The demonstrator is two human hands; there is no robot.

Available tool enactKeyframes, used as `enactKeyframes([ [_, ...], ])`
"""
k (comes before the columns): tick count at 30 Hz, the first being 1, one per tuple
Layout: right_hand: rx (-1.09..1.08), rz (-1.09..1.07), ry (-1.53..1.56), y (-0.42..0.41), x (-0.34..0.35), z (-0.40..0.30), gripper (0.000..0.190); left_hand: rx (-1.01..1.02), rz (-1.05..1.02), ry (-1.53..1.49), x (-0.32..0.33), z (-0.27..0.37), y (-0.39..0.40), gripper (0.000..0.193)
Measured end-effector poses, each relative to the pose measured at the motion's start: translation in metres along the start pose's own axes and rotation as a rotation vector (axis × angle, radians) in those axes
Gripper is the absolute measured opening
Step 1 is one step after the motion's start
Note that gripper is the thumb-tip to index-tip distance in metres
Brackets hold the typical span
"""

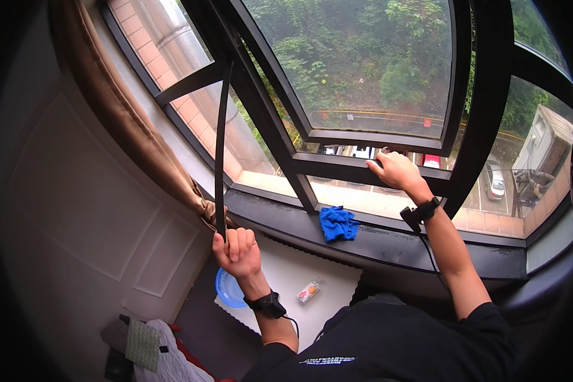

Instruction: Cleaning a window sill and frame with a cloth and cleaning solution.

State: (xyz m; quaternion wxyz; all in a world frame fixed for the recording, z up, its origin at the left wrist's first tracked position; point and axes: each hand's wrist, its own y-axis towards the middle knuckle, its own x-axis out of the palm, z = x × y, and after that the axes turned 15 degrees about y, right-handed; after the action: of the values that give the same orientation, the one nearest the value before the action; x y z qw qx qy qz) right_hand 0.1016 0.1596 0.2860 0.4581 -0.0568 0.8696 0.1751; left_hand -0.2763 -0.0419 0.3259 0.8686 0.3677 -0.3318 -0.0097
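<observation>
My left hand (pixel 238 250) is closed around the lower end of a long, thin black strip (pixel 221 143), whose material I cannot tell. The strip rises from my fist, bowing slightly, to overlap the dark window frame at upper left. My right hand (pixel 398 171) grips the lower rail (pixel 332 164) of the window opening, its fingers over the top. Just above that hand, the glazed sash (pixel 372 136) is tilted outward, leaving a gap at the bottom. A crumpled blue cloth (pixel 338 223) lies on the dark sill (pixel 277 224), below and left of my right hand.
Below the sill, a white scallop-edged surface (pixel 329 267) bears a blue basin (pixel 229 289) and a clear labelled bottle (pixel 309 291). A brown curtain (pixel 133 124) hangs at left. Fabric items (pixel 157 344) lie at lower left. Parked cars (pixel 494 179) stand far below outside.
</observation>
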Motion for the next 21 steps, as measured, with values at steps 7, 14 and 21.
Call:
enactKeyframes([
  [7,-0.003,-0.003,-0.006,0.0,0.001,0.0,0.062,0.012,-0.022,-0.017,-0.002,-0.003,-0.002,0.048],
  [14,0.007,-0.004,0.002,-0.001,-0.001,-0.004,0.061,0.002,-0.003,-0.033,-0.008,-0.011,-0.007,0.043],
  [21,0.019,-0.01,0.003,0.0,-0.001,-0.002,0.061,0.021,-0.036,-0.05,-0.007,-0.013,-0.005,0.043],
])
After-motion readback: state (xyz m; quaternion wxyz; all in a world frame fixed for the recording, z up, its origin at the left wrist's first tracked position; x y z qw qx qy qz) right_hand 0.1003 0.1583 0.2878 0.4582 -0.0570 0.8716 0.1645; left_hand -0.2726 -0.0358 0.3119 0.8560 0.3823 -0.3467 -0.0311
